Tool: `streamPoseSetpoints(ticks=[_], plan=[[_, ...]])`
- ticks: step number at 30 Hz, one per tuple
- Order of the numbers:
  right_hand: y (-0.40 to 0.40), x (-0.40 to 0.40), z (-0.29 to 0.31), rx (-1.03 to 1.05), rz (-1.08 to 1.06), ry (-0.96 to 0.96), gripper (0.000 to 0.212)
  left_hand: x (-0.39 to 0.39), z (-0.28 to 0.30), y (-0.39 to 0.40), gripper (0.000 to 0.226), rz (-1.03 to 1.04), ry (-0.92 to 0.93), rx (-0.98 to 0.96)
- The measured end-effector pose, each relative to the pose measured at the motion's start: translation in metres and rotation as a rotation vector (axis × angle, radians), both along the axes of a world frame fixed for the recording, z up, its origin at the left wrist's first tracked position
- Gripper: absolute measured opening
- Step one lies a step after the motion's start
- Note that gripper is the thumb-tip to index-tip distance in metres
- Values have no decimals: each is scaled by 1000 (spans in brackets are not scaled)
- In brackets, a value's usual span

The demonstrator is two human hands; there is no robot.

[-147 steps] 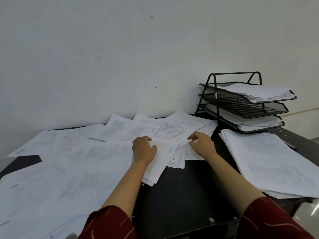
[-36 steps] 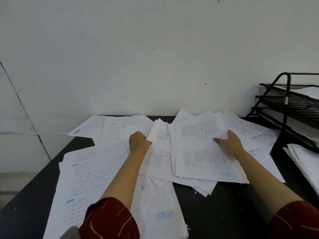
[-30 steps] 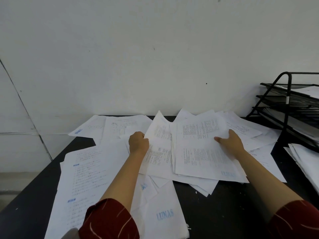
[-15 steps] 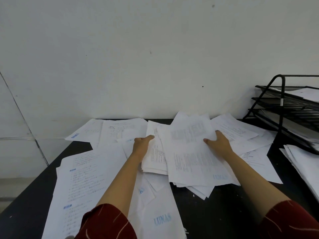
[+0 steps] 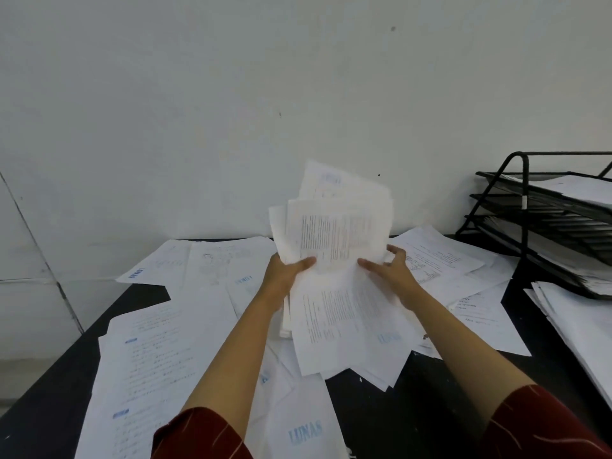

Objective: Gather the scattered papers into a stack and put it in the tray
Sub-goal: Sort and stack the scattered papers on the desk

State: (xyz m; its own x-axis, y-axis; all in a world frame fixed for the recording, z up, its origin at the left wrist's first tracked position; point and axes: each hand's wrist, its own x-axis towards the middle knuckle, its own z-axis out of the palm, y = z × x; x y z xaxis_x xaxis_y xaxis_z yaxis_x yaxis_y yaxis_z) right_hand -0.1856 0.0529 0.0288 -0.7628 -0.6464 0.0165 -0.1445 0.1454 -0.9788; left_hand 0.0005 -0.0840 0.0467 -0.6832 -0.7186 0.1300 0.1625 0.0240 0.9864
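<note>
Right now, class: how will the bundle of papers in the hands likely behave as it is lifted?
Probably floppy: the bundle of papers bends. Sheets look fanned and uneven, so some may slip. Likely light.

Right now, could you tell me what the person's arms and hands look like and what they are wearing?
Both forearms are bare. The left hand and right hand show no gloves, rings or watch. Each upper arm wears a dark red sleeve with thin pale streaks, ending around the elbow.

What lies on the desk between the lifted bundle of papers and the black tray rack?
In the head view, loose printed sheets overlap on the black desk between the bundle and the tray rack.
</note>
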Motion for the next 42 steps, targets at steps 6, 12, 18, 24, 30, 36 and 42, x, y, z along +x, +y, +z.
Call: streamPoseSetpoints(ticks=[6, 12, 18, 24, 30, 36, 42], plan=[[9, -8, 64, -366, -42, 148, 54, -14, 66, 13, 38, 121, 147, -168], [21, -11, 100, -462, -21, 249, 51, -17, 100, 13, 52, 175, 176, -286], [28, -11, 86, -379, 43, 295, 47, -23, 95, 16, 67, 204, 184, -332], [28, -19, 77, -308, 18, 223, 44, -24, 87, 9, 54, 183, 129, -251], [32, -13, 54, -248, 49, 279, 28, -21, 49, 16, 37, 147, 100, -219], [33, -10, 76, -425, -11, 270, 42, -27, 91, 23, 40, 248, 181, -373], [35, -7, 64, -350, 20, 208, 50, -27, 67, 20, 52, 126, 26, -272]])
